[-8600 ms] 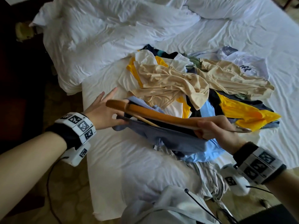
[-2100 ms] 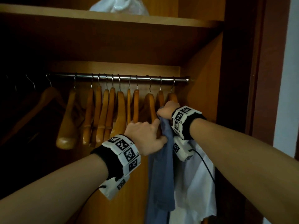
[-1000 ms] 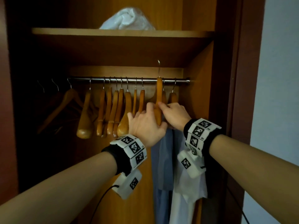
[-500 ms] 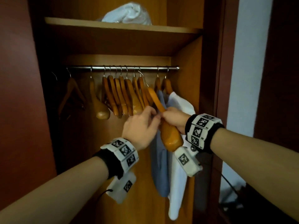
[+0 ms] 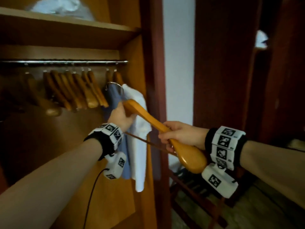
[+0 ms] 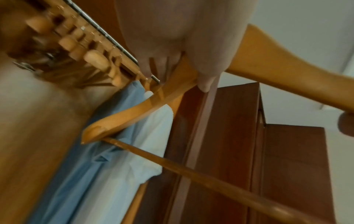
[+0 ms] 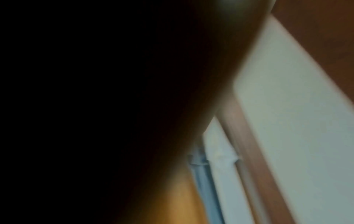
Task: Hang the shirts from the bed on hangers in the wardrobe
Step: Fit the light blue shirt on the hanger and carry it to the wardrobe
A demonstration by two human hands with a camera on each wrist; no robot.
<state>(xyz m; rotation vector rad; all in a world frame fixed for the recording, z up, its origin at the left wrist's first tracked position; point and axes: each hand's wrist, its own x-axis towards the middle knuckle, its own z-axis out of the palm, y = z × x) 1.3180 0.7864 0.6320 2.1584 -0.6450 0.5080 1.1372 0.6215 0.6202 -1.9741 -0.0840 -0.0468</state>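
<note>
We now hold an empty hanger [image 5: 158, 128] clear of the rail [image 5: 66, 61] | left hand [image 5: 121, 117] fingers curled round its neck, right hand [image 5: 180, 135] gripping one arm | blue shirt [image 5: 113, 98] and white shirt [image 5: 138, 129] hang behind | next: a bed shirt

No text, brand, number or sign can be read in these pictures. The only printed marks are black-and-white square code patterns on the white wristband of the left wrist [image 5: 110, 131], on the wristband of the right wrist [image 5: 224, 146], and on the small white camera boxes [image 5: 217, 180] hanging just under these wristbands; they are patterns, not letters or numbers
</note>
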